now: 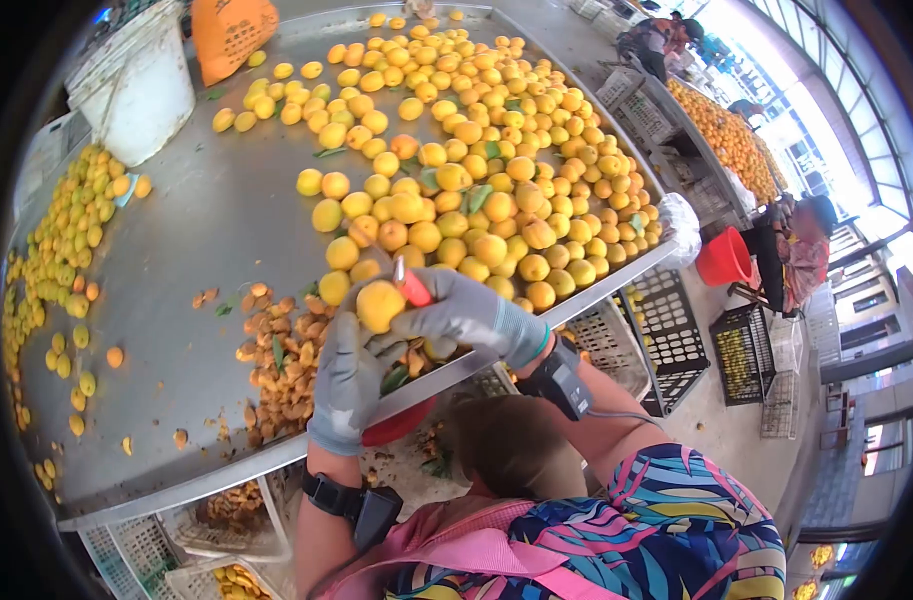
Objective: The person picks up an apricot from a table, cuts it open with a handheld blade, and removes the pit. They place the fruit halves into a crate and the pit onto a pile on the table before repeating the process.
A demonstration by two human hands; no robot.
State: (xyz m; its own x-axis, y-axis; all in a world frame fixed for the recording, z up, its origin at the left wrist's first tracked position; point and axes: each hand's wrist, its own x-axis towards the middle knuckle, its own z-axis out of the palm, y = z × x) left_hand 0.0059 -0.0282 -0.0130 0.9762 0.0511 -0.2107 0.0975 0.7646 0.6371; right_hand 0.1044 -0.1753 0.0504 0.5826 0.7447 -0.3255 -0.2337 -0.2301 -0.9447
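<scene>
My left hand (pixel 341 375), in a grey glove, has its fingers closed round a yellow apricot (pixel 379 306) above the front edge of the metal table (pixel 176 240). From the right, my gloved right hand (pixel 456 315) grips a small red-handled knife (pixel 412 286), its tip pointing up beside the fruit. Whole apricots (pixel 496 215), some with green leaves among them, are heaped just beyond both hands. Left of my left hand lies a pile of brownish-orange apricot pits or scraps (pixel 281 365).
A white bucket (pixel 136 85) and an orange bag (pixel 231 35) stand at the far left. Greener fruit (pixel 66 240) lies along the left side. Crates (pixel 666 340) sit below the table. Other people (pixel 791 250) work at the right, near a red bucket (pixel 724 260).
</scene>
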